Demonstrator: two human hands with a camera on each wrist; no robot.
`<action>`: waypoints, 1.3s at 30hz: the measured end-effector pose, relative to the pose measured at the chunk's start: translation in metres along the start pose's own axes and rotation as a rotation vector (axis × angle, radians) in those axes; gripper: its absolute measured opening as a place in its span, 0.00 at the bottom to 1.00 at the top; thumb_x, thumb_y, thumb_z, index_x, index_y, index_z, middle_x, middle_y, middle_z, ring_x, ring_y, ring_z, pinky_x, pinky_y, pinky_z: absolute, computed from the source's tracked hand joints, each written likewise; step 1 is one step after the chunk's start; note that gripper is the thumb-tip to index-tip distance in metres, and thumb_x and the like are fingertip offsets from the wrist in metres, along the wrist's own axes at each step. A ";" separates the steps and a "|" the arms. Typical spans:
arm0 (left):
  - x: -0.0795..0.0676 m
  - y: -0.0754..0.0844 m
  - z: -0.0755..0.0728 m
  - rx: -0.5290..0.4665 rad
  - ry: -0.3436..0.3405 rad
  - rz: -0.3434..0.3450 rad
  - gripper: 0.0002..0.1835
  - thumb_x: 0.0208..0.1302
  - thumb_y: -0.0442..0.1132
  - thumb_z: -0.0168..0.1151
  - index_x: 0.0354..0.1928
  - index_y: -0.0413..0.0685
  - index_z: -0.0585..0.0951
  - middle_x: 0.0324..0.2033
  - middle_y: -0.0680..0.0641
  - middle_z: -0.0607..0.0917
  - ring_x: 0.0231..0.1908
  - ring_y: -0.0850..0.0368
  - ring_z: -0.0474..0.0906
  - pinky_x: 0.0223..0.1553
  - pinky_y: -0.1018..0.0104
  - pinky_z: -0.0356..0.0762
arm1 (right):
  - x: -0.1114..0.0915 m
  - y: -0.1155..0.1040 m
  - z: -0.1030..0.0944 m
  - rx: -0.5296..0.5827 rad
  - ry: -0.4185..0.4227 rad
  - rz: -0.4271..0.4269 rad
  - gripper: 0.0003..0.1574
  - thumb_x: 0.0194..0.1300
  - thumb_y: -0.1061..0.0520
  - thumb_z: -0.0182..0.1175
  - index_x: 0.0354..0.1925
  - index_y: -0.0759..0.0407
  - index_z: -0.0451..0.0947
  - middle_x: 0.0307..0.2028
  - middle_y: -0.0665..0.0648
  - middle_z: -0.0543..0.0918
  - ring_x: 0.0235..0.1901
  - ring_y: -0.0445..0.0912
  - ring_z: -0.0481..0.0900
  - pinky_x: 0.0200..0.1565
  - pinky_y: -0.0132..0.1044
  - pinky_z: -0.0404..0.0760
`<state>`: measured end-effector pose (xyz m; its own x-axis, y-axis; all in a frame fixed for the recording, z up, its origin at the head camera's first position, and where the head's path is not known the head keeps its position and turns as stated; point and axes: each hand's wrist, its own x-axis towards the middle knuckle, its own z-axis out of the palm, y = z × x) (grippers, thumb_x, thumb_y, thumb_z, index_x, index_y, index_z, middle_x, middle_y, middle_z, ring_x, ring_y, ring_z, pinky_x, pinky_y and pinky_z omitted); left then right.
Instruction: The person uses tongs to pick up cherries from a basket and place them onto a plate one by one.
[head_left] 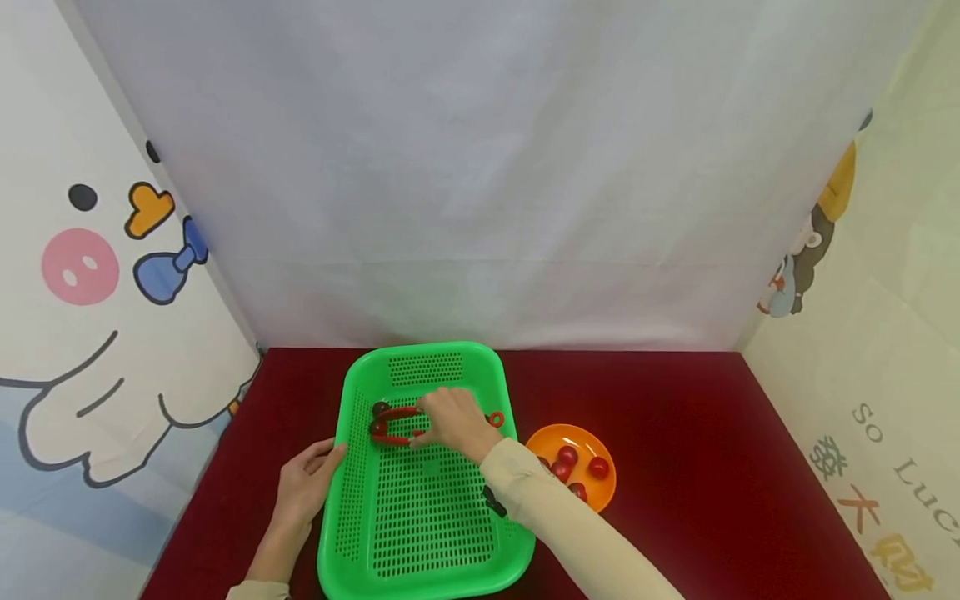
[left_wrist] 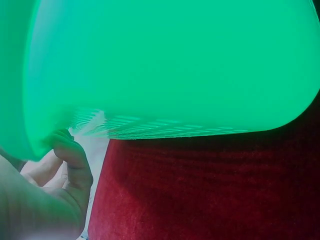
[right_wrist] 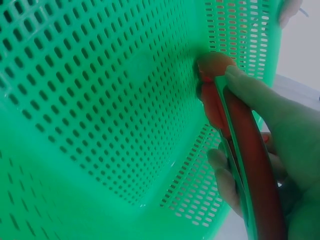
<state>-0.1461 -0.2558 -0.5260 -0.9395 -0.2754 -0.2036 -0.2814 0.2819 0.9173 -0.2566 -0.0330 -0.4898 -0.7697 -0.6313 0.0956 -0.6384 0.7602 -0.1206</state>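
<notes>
A green slotted plastic basket (head_left: 431,533) stands on the dark red cloth. My left hand (head_left: 306,483) grips its left rim, thumb on top; fingers curl at the rim in the left wrist view. My right hand (head_left: 455,421), over the basket, holds red tongs (right_wrist: 255,165) with green edging, partly hidden by the hand. The tong tips point left to two small dark red round fruits, perhaps tomatoes, by the left inner wall: an upper fruit (head_left: 381,408) and a lower fruit (head_left: 378,427). The lower one lies at the tips; whether they pinch it, I cannot tell.
An orange plate (head_left: 551,435) with several red round fruits (head_left: 598,467) stands right of the basket, partly behind the right sleeve. A black object (head_left: 493,502) shows beside that sleeve. Pale curtains (head_left: 480,208) rise behind and at both sides.
</notes>
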 end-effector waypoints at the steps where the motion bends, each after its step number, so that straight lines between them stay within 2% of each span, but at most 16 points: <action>1: 0.000 0.000 0.001 0.001 0.000 0.002 0.30 0.78 0.53 0.58 0.69 0.38 0.75 0.52 0.38 0.85 0.45 0.58 0.80 0.45 0.63 0.77 | 0.000 0.000 0.001 0.002 -0.003 0.002 0.25 0.51 0.35 0.80 0.37 0.50 0.89 0.14 0.43 0.65 0.17 0.37 0.52 0.17 0.28 0.52; 3: 0.001 0.001 0.002 0.007 -0.003 0.006 0.30 0.78 0.54 0.58 0.69 0.38 0.75 0.52 0.37 0.85 0.47 0.56 0.80 0.47 0.61 0.78 | 0.000 0.001 0.002 0.015 -0.010 0.006 0.26 0.52 0.35 0.80 0.39 0.51 0.89 0.14 0.44 0.67 0.17 0.37 0.52 0.18 0.28 0.53; 7: 0.002 0.001 0.002 0.025 -0.005 0.009 0.31 0.78 0.55 0.57 0.69 0.38 0.74 0.53 0.37 0.85 0.47 0.55 0.81 0.48 0.58 0.78 | 0.000 0.003 0.000 0.030 -0.006 0.006 0.24 0.52 0.35 0.79 0.34 0.52 0.88 0.13 0.45 0.59 0.18 0.37 0.49 0.19 0.29 0.50; 10: 0.002 0.001 0.001 0.027 -0.007 0.009 0.32 0.77 0.56 0.57 0.70 0.38 0.74 0.53 0.37 0.85 0.46 0.57 0.81 0.46 0.60 0.78 | -0.001 0.004 -0.003 0.035 -0.003 0.002 0.25 0.53 0.35 0.79 0.32 0.53 0.86 0.14 0.45 0.54 0.19 0.38 0.48 0.19 0.29 0.48; 11: 0.002 0.001 0.001 0.024 -0.006 0.007 0.32 0.77 0.56 0.57 0.70 0.38 0.74 0.53 0.37 0.85 0.46 0.57 0.81 0.46 0.61 0.78 | -0.001 0.005 -0.004 0.037 0.000 0.001 0.25 0.53 0.36 0.79 0.34 0.53 0.87 0.14 0.45 0.54 0.18 0.37 0.48 0.19 0.29 0.49; 19: 0.002 -0.001 -0.001 0.015 -0.006 0.007 0.33 0.77 0.56 0.57 0.71 0.37 0.73 0.56 0.34 0.83 0.42 0.63 0.79 0.42 0.65 0.78 | -0.005 0.010 -0.013 0.049 0.020 -0.011 0.25 0.54 0.36 0.79 0.29 0.54 0.84 0.17 0.46 0.50 0.19 0.38 0.49 0.20 0.30 0.47; 21: 0.001 -0.002 -0.001 0.022 -0.008 0.008 0.33 0.78 0.56 0.56 0.71 0.37 0.72 0.56 0.34 0.83 0.43 0.61 0.79 0.43 0.64 0.78 | -0.006 0.012 -0.014 0.057 0.024 -0.007 0.24 0.54 0.36 0.79 0.32 0.53 0.86 0.16 0.45 0.52 0.18 0.37 0.51 0.19 0.29 0.48; 24: 0.000 -0.002 -0.001 0.026 -0.007 0.007 0.33 0.78 0.56 0.56 0.71 0.38 0.72 0.57 0.34 0.82 0.48 0.54 0.81 0.46 0.60 0.78 | -0.009 0.015 -0.015 0.059 0.027 -0.001 0.24 0.54 0.36 0.79 0.33 0.53 0.86 0.16 0.45 0.54 0.18 0.38 0.53 0.19 0.29 0.50; 28: 0.000 -0.002 0.000 0.029 -0.006 0.004 0.33 0.78 0.57 0.55 0.71 0.38 0.72 0.56 0.34 0.83 0.52 0.47 0.80 0.49 0.56 0.78 | -0.014 0.018 -0.016 0.075 0.039 0.007 0.25 0.53 0.37 0.79 0.39 0.53 0.89 0.17 0.45 0.66 0.18 0.37 0.55 0.18 0.28 0.53; 30: 0.000 -0.002 0.000 0.024 -0.006 0.001 0.33 0.78 0.57 0.56 0.71 0.38 0.72 0.56 0.34 0.82 0.50 0.51 0.80 0.48 0.58 0.78 | -0.017 0.019 -0.017 0.085 0.054 0.005 0.26 0.53 0.37 0.80 0.42 0.53 0.89 0.19 0.47 0.74 0.17 0.37 0.55 0.17 0.28 0.53; 34: 0.000 -0.002 0.000 0.008 -0.007 -0.009 0.34 0.77 0.57 0.57 0.71 0.37 0.72 0.56 0.34 0.82 0.43 0.62 0.79 0.43 0.65 0.78 | -0.023 0.021 -0.018 0.089 0.085 -0.011 0.26 0.53 0.38 0.80 0.40 0.54 0.88 0.24 0.51 0.84 0.17 0.37 0.56 0.17 0.27 0.53; 36: 0.000 -0.002 0.000 0.010 -0.009 -0.014 0.33 0.77 0.57 0.56 0.71 0.38 0.72 0.57 0.34 0.82 0.42 0.65 0.78 0.43 0.66 0.77 | -0.027 0.022 -0.019 0.089 0.099 -0.014 0.26 0.52 0.39 0.80 0.39 0.55 0.88 0.27 0.53 0.86 0.17 0.36 0.59 0.18 0.27 0.55; 39: 0.002 -0.001 0.000 0.001 -0.017 -0.028 0.34 0.77 0.57 0.57 0.71 0.38 0.72 0.57 0.34 0.82 0.42 0.64 0.78 0.43 0.66 0.78 | -0.031 0.024 -0.020 0.085 0.114 -0.011 0.28 0.51 0.38 0.81 0.43 0.54 0.89 0.36 0.52 0.90 0.17 0.36 0.65 0.17 0.26 0.59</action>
<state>-0.1474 -0.2561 -0.5274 -0.9343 -0.2678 -0.2353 -0.3082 0.2749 0.9107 -0.2479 0.0077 -0.4760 -0.7612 -0.6140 0.2089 -0.6479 0.7345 -0.2017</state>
